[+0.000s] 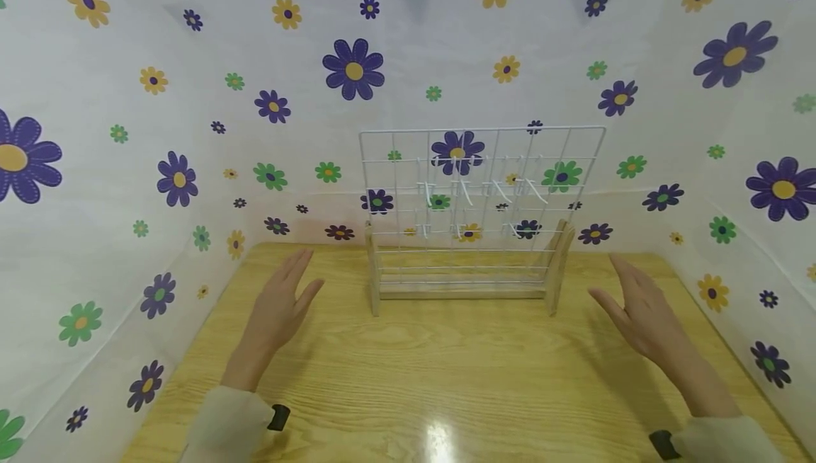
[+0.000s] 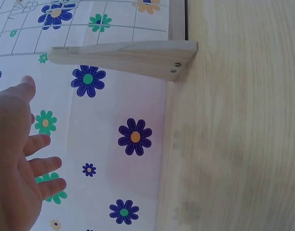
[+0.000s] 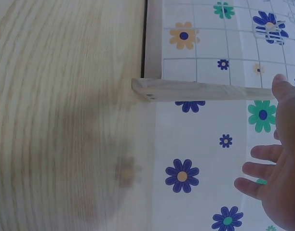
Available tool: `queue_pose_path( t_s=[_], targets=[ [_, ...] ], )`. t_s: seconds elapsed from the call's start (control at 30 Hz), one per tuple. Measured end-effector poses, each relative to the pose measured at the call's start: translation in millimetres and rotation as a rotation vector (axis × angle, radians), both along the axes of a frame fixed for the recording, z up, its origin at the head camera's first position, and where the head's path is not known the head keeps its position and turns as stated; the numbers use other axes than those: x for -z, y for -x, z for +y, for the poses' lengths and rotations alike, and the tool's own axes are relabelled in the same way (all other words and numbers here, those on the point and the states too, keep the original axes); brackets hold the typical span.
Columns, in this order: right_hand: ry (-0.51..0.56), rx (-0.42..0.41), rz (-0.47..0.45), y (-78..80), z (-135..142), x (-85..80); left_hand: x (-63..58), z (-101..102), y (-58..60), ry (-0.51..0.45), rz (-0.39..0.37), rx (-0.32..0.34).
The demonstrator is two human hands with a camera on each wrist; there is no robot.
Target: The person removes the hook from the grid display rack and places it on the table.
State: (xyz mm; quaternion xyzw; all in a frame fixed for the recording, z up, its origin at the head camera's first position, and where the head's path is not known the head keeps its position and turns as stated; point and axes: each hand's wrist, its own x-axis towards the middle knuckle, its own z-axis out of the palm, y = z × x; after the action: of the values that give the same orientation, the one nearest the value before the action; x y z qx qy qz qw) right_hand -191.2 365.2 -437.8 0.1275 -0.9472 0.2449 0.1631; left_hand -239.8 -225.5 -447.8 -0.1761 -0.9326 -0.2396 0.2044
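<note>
A white wire grid rack (image 1: 484,250) stands upright on the table, held by a wooden stand (image 1: 462,293). Several white wire hooks (image 1: 465,192) hang on the grid in two rows. To the left of the rack my left hand (image 1: 277,311) is held over the table, fingers straight and thumb apart, with nothing in it. My right hand (image 1: 647,314) mirrors it on the right side, likewise holding nothing. In the left wrist view a wooden side post (image 2: 133,54) with two screws lies beyond the thumb. The right wrist view has the other post (image 3: 205,90) near the right thumb.
The wooden table (image 1: 408,371) reaches up to a white flower-printed sheet (image 1: 433,38) that encloses it at the back and both sides. A light glare falls on the table's near middle. Dark bands (image 1: 278,417) sit at the sleeves' cuffs.
</note>
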Motion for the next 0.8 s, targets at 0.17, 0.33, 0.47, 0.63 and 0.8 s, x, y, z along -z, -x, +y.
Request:
queue_pose_path(
  t_s=[0.17,0.33,0.47,0.63,0.8],
  targets=[
    [0.051,0.007,-0.004,2.2,-6,-3.8,-4.1,11,5.3,-0.063,-0.065,-0.011],
    [0.105,-0.005,0.004,4.8,-15,-8.9,-7.8,23,12.2,-0.137,-0.082,-0.005],
    [0.130,-0.016,0.011,5.8,-22,-11.9,-7.8,29,17.6,-0.223,-0.105,0.010],
    [0.145,-0.017,0.025,6.9,-29,-14.8,-5.6,38,25.8,-0.347,-0.112,0.068],
    [0.156,-0.030,0.025,6.1,-37,-21.0,-7.7,50,34.2,-0.476,-0.147,0.108]
  ],
)
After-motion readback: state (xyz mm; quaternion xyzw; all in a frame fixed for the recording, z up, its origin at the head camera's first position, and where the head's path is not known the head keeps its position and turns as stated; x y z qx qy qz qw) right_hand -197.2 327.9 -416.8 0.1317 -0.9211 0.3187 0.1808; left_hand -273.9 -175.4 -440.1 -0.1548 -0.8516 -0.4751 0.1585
